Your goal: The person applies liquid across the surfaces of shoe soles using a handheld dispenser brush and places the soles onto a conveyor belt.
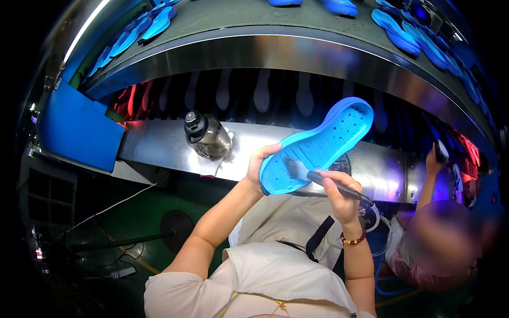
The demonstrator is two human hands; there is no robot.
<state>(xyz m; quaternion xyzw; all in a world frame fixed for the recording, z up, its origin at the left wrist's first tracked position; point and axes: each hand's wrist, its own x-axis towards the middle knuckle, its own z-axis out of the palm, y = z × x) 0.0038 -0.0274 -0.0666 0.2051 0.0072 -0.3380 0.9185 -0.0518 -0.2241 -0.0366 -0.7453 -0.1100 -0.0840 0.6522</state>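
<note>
My left hand (256,168) grips the side of a blue shoe sole (324,137), near its lower left end. The sole is tilted, its hollow inner face with small round holes turned up toward me. My right hand (342,200) is closed round the dark handle of a brush (316,178). The brush's bristles rest on, or just over, the sole's inner face near the end my left hand holds. From the back of the handle a pale tube (377,216) curves downward.
Ahead runs a metal ledge (154,139) with a dark bottle (209,139) on it. Beyond, a conveyor belt (233,16) carries several blue soles (395,33). A blue panel (79,130) stands left. On the right, another person's hand (435,163) holds something light and dark.
</note>
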